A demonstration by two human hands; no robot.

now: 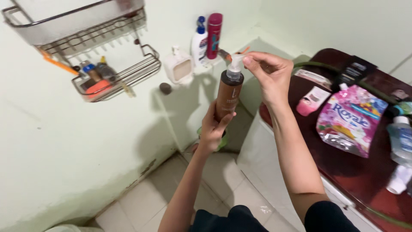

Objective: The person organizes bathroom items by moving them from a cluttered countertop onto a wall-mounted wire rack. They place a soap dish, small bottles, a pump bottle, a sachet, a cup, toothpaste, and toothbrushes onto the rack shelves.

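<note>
Both hands are occupied at frame centre: the brown pump bottle [227, 96] is gripped low by the left hand [212, 131], long axis upright, while its white pump head [235, 64] is pinched directly above by the right hand [268, 73].

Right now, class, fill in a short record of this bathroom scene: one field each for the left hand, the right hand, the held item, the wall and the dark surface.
Left hand: left hand wraps the lower body of the brown pump bottle, holding it upright.
Right hand: right hand pinches the white pump head with its fingertips.
Held item: brown bottle, white pump on top, label facing the camera.
Wall: wire rack with small items; a ledge with a white bottle and a magenta bottle.
Dark surface: dark red top carrying a pink refill pouch.
</note>
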